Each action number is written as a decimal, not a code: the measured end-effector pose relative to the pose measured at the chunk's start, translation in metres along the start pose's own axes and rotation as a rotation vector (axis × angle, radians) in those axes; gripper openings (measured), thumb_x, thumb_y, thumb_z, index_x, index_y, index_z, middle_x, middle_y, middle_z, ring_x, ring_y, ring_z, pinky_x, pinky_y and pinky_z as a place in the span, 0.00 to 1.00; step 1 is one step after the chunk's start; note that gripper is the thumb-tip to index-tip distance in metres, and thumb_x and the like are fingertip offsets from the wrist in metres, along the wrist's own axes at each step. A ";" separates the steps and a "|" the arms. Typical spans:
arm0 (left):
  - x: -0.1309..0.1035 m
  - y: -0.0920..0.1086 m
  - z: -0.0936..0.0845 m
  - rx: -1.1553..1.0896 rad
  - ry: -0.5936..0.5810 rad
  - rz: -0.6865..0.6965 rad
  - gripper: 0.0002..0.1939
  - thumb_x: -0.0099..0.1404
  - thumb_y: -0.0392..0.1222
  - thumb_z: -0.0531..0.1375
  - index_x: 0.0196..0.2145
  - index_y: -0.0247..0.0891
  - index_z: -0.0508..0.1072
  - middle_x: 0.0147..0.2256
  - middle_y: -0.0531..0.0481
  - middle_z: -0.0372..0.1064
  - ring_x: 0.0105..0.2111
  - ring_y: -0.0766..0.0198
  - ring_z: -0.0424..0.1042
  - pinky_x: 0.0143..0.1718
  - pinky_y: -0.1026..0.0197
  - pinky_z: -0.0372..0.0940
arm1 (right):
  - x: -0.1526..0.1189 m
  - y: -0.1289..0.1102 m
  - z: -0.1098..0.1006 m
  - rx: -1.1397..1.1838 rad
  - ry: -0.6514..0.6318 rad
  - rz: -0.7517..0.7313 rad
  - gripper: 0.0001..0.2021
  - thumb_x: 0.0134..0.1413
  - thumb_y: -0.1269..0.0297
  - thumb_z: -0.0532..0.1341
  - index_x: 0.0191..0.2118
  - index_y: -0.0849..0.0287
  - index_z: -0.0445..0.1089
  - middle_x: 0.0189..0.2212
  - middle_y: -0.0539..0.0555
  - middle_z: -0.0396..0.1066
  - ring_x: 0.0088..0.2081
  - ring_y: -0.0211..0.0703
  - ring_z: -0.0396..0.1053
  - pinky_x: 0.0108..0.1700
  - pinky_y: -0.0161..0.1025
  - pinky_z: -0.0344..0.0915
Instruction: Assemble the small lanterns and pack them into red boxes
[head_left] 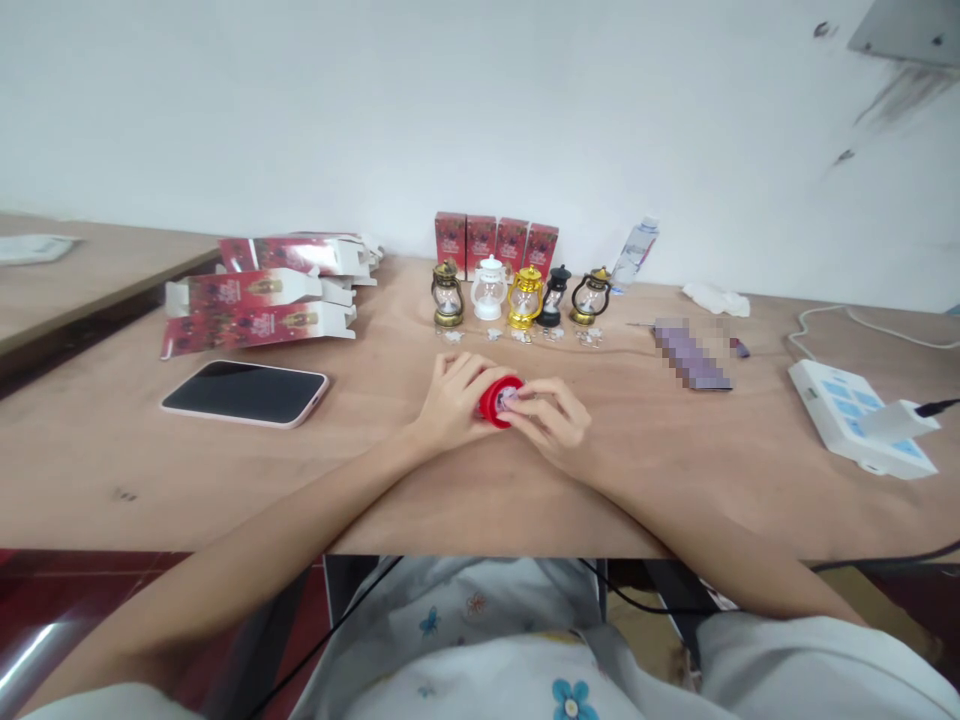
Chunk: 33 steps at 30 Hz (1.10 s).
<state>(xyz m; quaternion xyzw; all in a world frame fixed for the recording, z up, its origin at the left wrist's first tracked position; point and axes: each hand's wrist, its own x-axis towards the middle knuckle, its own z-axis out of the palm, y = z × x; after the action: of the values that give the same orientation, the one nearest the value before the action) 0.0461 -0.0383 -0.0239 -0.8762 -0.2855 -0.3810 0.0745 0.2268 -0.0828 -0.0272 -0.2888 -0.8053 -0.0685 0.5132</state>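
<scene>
A round red object (494,402) is held between my hands over the middle of the table, its open-looking round end turned toward my right. My left hand (456,402) is wrapped round its left side. At that round end, the fingertips of my right hand (551,418) pinch something small and pale; what it is I cannot make out. Beyond my hands stand several small lanterns in a row: a bronze one (448,297), a white one (489,290), a gold one (526,298), a black one (555,297) and a black-and-gold one (591,297).
Red boxes (481,245) stand behind the lanterns. Flat red cartons (255,310) and a phone (244,393) lie at left. At right are a tilted plastic bottle (635,252), a tissue (716,299), a blurred purple item (691,355) and a white power strip (855,415) with cables.
</scene>
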 end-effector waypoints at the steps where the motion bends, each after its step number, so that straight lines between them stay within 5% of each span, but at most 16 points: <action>1: 0.000 0.000 0.000 0.001 -0.004 -0.004 0.20 0.61 0.55 0.56 0.45 0.39 0.69 0.38 0.45 0.71 0.37 0.58 0.67 0.42 0.54 0.51 | 0.001 0.000 0.000 0.007 -0.018 -0.003 0.08 0.55 0.69 0.62 0.42 0.54 0.72 0.37 0.55 0.70 0.39 0.42 0.70 0.41 0.41 0.70; 14: 0.000 -0.003 0.000 0.023 0.053 0.029 0.20 0.61 0.54 0.57 0.45 0.39 0.67 0.39 0.46 0.71 0.38 0.58 0.68 0.42 0.54 0.52 | -0.002 0.005 0.009 -0.041 0.058 -0.172 0.14 0.53 0.76 0.60 0.46 0.57 0.69 0.36 0.57 0.73 0.37 0.44 0.70 0.38 0.43 0.71; 21: 0.000 -0.004 -0.002 0.057 0.047 0.051 0.20 0.62 0.53 0.56 0.46 0.38 0.68 0.38 0.45 0.72 0.37 0.58 0.67 0.41 0.53 0.52 | -0.001 0.002 0.007 -0.061 0.030 -0.143 0.11 0.55 0.75 0.59 0.42 0.55 0.72 0.37 0.56 0.72 0.38 0.43 0.69 0.39 0.43 0.70; 26: 0.000 -0.005 -0.004 0.055 0.075 0.110 0.20 0.62 0.54 0.56 0.45 0.37 0.68 0.37 0.45 0.72 0.35 0.58 0.67 0.39 0.55 0.53 | 0.004 -0.002 0.007 0.135 0.074 0.197 0.06 0.52 0.67 0.64 0.38 0.54 0.71 0.40 0.55 0.67 0.42 0.43 0.67 0.45 0.44 0.67; 30: 0.000 -0.005 -0.005 0.104 0.120 0.210 0.18 0.64 0.51 0.55 0.44 0.36 0.68 0.35 0.45 0.72 0.34 0.58 0.66 0.37 0.55 0.52 | 0.004 0.006 0.015 0.587 -0.011 0.603 0.24 0.37 0.53 0.71 0.40 0.55 0.64 0.38 0.52 0.68 0.39 0.43 0.69 0.41 0.41 0.69; 33: 0.001 -0.003 -0.005 0.146 0.117 0.260 0.15 0.65 0.48 0.54 0.44 0.36 0.69 0.34 0.45 0.72 0.33 0.59 0.65 0.36 0.55 0.51 | 0.002 0.009 0.021 0.795 -0.055 0.749 0.26 0.32 0.54 0.73 0.37 0.54 0.62 0.32 0.48 0.68 0.34 0.39 0.69 0.37 0.37 0.68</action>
<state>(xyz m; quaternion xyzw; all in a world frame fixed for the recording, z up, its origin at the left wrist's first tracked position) 0.0417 -0.0369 -0.0200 -0.8742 -0.1920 -0.3969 0.2033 0.2150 -0.0663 -0.0372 -0.3413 -0.6241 0.4363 0.5510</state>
